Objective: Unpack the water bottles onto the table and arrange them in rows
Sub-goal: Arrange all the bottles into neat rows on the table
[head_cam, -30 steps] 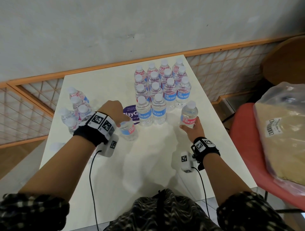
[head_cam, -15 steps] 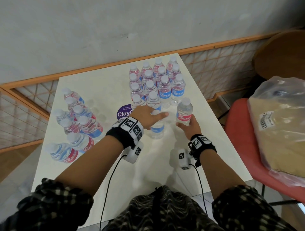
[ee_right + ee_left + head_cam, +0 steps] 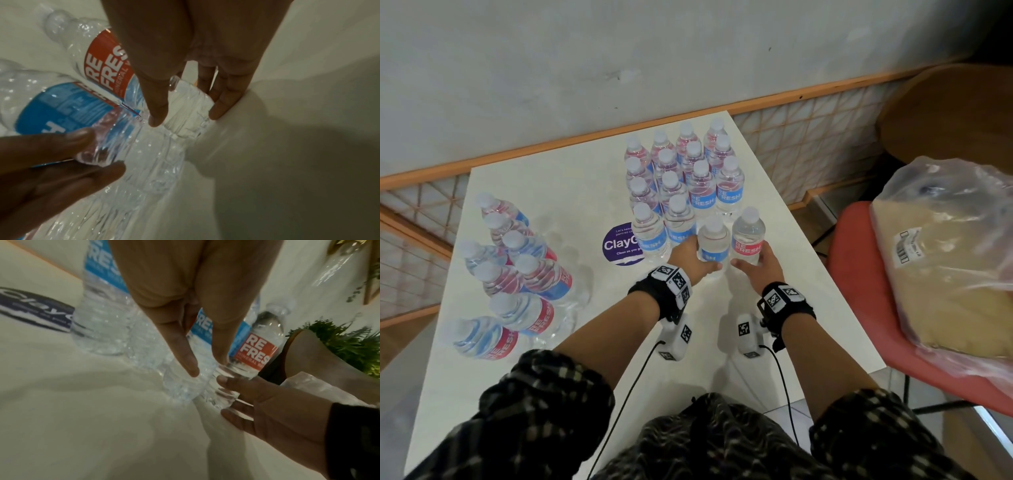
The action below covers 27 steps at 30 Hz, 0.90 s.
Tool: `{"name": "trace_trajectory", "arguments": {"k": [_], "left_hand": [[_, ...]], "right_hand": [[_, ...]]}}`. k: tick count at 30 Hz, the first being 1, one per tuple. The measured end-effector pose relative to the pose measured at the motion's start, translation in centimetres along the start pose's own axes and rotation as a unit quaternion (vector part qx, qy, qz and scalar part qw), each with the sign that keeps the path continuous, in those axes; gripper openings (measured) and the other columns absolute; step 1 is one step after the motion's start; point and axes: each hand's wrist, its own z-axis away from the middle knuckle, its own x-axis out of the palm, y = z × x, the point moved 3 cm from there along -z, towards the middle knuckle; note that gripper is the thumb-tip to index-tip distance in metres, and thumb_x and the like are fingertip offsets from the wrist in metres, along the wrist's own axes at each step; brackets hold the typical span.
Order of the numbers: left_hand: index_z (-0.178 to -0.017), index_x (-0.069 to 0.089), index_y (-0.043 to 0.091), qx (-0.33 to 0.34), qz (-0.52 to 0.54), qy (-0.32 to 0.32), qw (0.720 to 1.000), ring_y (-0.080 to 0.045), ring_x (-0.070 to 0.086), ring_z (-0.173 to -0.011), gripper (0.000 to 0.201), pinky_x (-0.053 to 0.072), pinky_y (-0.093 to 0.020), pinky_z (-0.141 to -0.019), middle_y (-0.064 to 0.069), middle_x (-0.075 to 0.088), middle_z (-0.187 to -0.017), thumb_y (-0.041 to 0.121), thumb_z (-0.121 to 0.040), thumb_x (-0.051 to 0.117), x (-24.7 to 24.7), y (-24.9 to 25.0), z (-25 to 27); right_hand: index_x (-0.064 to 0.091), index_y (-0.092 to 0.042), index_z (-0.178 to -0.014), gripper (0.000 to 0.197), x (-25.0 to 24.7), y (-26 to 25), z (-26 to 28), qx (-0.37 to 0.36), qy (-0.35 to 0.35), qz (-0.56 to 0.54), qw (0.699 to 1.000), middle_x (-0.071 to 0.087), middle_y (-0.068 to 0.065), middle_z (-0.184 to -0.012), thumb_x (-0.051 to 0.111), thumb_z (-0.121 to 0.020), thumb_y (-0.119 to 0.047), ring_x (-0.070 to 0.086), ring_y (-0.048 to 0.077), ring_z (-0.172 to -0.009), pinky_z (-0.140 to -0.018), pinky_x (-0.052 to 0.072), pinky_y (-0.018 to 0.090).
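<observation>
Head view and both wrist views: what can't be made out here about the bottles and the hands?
- Head view: the left hand hides the base of the blue-label bottle.
- Head view: front bottles cover the labels of the back rows.
- Head view: the loose bottles at the left are blurred; upright or leaning is unclear.
- Right wrist view: the red-label bottle has its cap smeared out.

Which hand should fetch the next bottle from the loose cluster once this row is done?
Left, probably. The loose bottles stand at the table's left edge, on the left hand's side. The right hand would have to cross over from the red-label bottle.
</observation>
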Motion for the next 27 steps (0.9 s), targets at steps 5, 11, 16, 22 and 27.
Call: {"name": "trace_trajectory", "arguments": {"k": [5, 11, 16, 22, 27], "left_hand": [[-0.111, 0.054, 0.012, -0.040, 0.068, -0.009, 0.997, -0.030, 0.068, -0.085, 0.040, 0.056, -0.043, -0.086, -0.016, 0.071, -0.095, 0.021, -0.078, 0.075, 2.0, -1.1, -1.5], [-0.100, 0.061, 0.011, -0.093, 0.004, 0.018, 0.995, -0.028, 0.069, -0.083, 0.048, 0.056, -0.035, -0.078, -0.011, 0.071, -0.096, 0.052, -0.076, 0.069, 4.2, -2.3, -3.6], [-0.080, 0.055, 0.009, -0.132, -0.099, -0.026, 0.986, -0.026, 0.064, -0.071, 0.060, 0.048, -0.029, -0.063, -0.006, 0.060, -0.072, 0.069, -0.081, 0.050, 4.1, -2.5, -3.5], [-0.084, 0.062, 0.004, -0.127, -0.055, -0.004, 0.990, -0.031, 0.069, -0.081, 0.063, 0.058, -0.041, -0.078, -0.015, 0.071, -0.086, 0.065, -0.084, 0.048, 4.2, -2.9, -4.6], [-0.073, 0.052, 0.007, -0.146, -0.021, -0.005, 0.989, -0.030, 0.064, -0.075, 0.059, 0.057, -0.041, -0.079, -0.014, 0.064, -0.078, 0.064, -0.084, 0.049, 3.8, -2.3, -5.1]], "right_hand": [[0.044, -0.021, -0.133, 0.063, 0.0, -0.2, 0.2, 0.005, 0.002, 0.002, 1.000, 0.056, 0.004, -0.131, 0.075, -0.078, -0.025, 0.052, 0.025, -0.121, -0.099, 0.040, 0.034], [0.045, -0.021, -0.131, 0.064, -0.3, -0.5, 0.3, 0.008, -0.004, 0.002, 1.000, 0.058, 0.000, -0.127, 0.077, -0.076, -0.029, 0.055, 0.021, -0.115, -0.088, 0.039, 0.027], [0.046, -0.022, -0.129, 0.064, -0.2, -0.6, 0.2, 0.014, 0.002, 0.001, 1.000, 0.058, -0.003, -0.126, 0.078, -0.074, -0.034, 0.054, 0.013, -0.107, -0.087, 0.039, 0.026], [0.045, -0.021, -0.132, 0.065, -0.2, -0.1, -0.1, 0.022, 0.010, 0.012, 1.000, 0.056, 0.002, -0.131, 0.077, -0.076, -0.027, 0.053, 0.023, -0.120, -0.092, 0.038, 0.027], [0.045, -0.022, -0.132, 0.068, -0.1, 0.1, -0.3, 0.022, 0.013, 0.007, 1.000, 0.056, 0.002, -0.131, 0.078, -0.074, -0.030, 0.053, 0.022, -0.120, -0.094, 0.039, 0.028]]}}
